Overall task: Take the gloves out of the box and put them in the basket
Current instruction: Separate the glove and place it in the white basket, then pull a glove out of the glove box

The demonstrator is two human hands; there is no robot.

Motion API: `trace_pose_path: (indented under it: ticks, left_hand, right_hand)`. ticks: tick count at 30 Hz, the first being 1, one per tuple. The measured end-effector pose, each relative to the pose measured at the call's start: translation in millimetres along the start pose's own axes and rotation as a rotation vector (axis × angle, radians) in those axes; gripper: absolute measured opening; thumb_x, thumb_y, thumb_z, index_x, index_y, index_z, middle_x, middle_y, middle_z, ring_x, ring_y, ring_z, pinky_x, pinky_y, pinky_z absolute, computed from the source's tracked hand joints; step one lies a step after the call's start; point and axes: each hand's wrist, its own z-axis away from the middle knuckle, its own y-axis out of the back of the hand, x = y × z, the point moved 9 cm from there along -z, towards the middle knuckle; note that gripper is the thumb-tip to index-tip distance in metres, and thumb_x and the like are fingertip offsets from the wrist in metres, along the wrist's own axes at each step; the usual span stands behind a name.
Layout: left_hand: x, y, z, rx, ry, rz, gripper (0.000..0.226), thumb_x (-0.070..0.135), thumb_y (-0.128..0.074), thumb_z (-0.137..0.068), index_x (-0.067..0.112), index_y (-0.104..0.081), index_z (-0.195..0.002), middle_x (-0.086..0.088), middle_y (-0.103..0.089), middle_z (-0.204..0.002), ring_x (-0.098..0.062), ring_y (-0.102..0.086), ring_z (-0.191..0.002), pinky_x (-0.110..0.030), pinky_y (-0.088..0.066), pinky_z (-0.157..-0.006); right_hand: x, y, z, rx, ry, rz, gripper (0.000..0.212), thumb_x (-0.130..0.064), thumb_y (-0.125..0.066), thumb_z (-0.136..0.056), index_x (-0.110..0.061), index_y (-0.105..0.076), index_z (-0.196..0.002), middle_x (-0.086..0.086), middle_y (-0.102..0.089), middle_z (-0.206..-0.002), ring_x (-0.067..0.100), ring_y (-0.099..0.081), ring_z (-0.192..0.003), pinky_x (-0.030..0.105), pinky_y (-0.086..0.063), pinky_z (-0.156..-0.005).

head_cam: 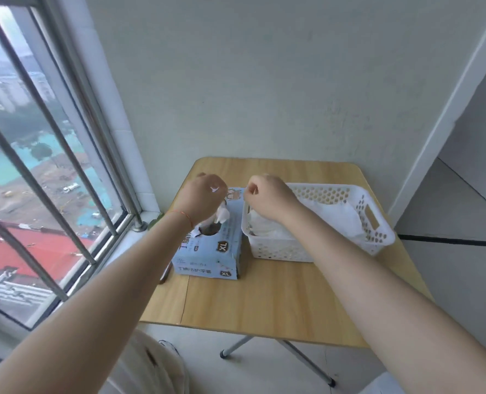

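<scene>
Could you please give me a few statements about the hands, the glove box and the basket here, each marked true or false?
1. The glove box stands to the left of the basket on the table. True.
2. The basket holds nothing. False: white gloves already lie in it.
3. The left hand is above the box's opening, at a white glove that sticks out of it. True.
4. The right hand rests flat on the table. False: it is raised over the basket's left end with its fingers curled.
5. The box is marked XL. True.
6. The basket is a solid blue bin. False: it is white, with perforated walls.
</scene>
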Motion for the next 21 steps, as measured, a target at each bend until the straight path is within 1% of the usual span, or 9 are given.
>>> trace_pose_path:
  ticks: [4, 5, 7, 9, 12, 15, 17, 19, 21]
  left_hand:
    - [-33.9, 5.5, 12.5, -0.052, 0.056, -0.036, 0.021, 0.025, -0.054, -0.092, 0.023, -0.073, -0.100, 0.002, -0.058, -0.108, -0.016, -0.060, -0.096, -0.025, -0.043, -0.080]
    - [-39.4, 8.4, 16.6, -0.054, 0.058, -0.029, 0.021, 0.025, -0.054, -0.092, 0.023, -0.072, -0.100, 0.003, -0.057, -0.108, -0.016, -0.059, -0.096, -0.024, -0.042, -0.080]
    - [-45.4, 11.7, 21.6, -0.049, 0.042, -0.003, 0.017, 0.023, -0.055, -0.092, 0.025, -0.070, -0.099, 0.005, -0.056, -0.107, -0.015, -0.058, -0.097, -0.023, -0.039, -0.080]
    - [-48.8, 13.7, 25.8, -0.054, 0.025, 0.031, 0.016, 0.022, -0.058, -0.090, 0.026, -0.069, -0.102, 0.005, -0.054, -0.109, -0.014, -0.056, -0.100, -0.022, -0.037, -0.082]
    - [-48.3, 15.9, 29.6, -0.056, -0.013, 0.080, 0.026, 0.025, -0.065, -0.087, 0.026, -0.065, -0.113, 0.004, -0.052, -0.115, -0.012, -0.052, -0.105, -0.022, -0.036, -0.085]
    - [-40.1, 21.9, 30.6, -0.001, -0.054, 0.162, 0.033, 0.029, -0.069, -0.086, 0.027, -0.062, -0.117, 0.006, -0.052, -0.114, -0.011, -0.052, -0.106, -0.023, -0.038, -0.088]
    - [-33.5, 23.4, 28.8, 0.027, -0.075, 0.195, 0.029, 0.033, -0.071, -0.086, 0.029, -0.061, -0.113, 0.006, -0.055, -0.111, -0.010, -0.055, -0.100, -0.022, -0.041, -0.086]
    - [-29.4, 22.4, 24.9, 0.033, -0.074, 0.207, 0.022, 0.037, -0.070, -0.086, 0.033, -0.060, -0.106, 0.006, -0.059, -0.105, -0.009, -0.058, -0.094, -0.023, -0.045, -0.082]
    - [-26.7, 22.2, 20.1, 0.044, -0.061, 0.195, 0.015, 0.040, -0.069, -0.087, 0.035, -0.061, -0.098, 0.008, -0.062, -0.098, -0.007, -0.059, -0.088, -0.021, -0.046, -0.076]
  right_hand:
    - [-28.4, -35.3, -4.0, -0.168, 0.043, 0.203, 0.043, -0.054, -0.061, -0.084, -0.014, -0.063, -0.099, 0.001, -0.049, -0.102, 0.018, -0.042, -0.099, 0.036, -0.040, -0.084]
    - [-34.7, -41.9, -5.2, -0.182, 0.055, 0.266, 0.041, -0.052, -0.063, -0.083, -0.013, -0.065, -0.097, 0.002, -0.051, -0.102, 0.019, -0.043, -0.101, 0.037, -0.041, -0.085]
    - [-41.2, -47.4, -7.8, -0.157, 0.064, 0.280, 0.020, -0.033, -0.060, -0.088, -0.013, -0.065, -0.085, 0.003, -0.058, -0.097, 0.024, -0.050, -0.099, 0.034, -0.043, -0.078]
    - [-44.6, -42.5, -10.7, -0.101, 0.051, 0.199, 0.018, -0.018, -0.055, -0.089, -0.014, -0.061, -0.073, 0.001, -0.060, -0.084, 0.025, -0.056, -0.086, 0.032, -0.045, -0.066]
    - [-47.1, -21.3, -16.6, -0.001, 0.028, -0.003, 0.017, -0.021, -0.051, -0.095, -0.011, -0.064, -0.092, 0.001, -0.063, -0.092, 0.020, -0.059, -0.086, 0.034, -0.050, -0.073]
    - [-53.7, -5.3, -19.8, 0.060, 0.025, -0.136, 0.023, -0.028, -0.049, -0.098, -0.008, -0.061, -0.094, 0.002, -0.063, -0.091, 0.018, -0.057, -0.082, 0.025, -0.041, -0.062]
    - [-54.6, -1.4, -20.7, 0.073, 0.004, -0.227, 0.026, -0.029, -0.049, -0.099, -0.007, -0.062, -0.094, 0.003, -0.065, -0.090, 0.020, -0.059, -0.083, 0.026, -0.043, -0.065]
    - [-54.9, -1.5, -20.0, 0.060, -0.022, -0.334, 0.027, -0.029, -0.049, -0.099, -0.006, -0.063, -0.094, 0.003, -0.067, -0.087, 0.022, -0.063, -0.084, 0.034, -0.049, -0.073]
    - [-56.3, -4.3, -18.0, 0.040, -0.024, -0.386, 0.029, -0.029, -0.050, -0.099, -0.005, -0.063, -0.091, 0.003, -0.067, -0.081, 0.022, -0.063, -0.079, 0.038, -0.052, -0.075]
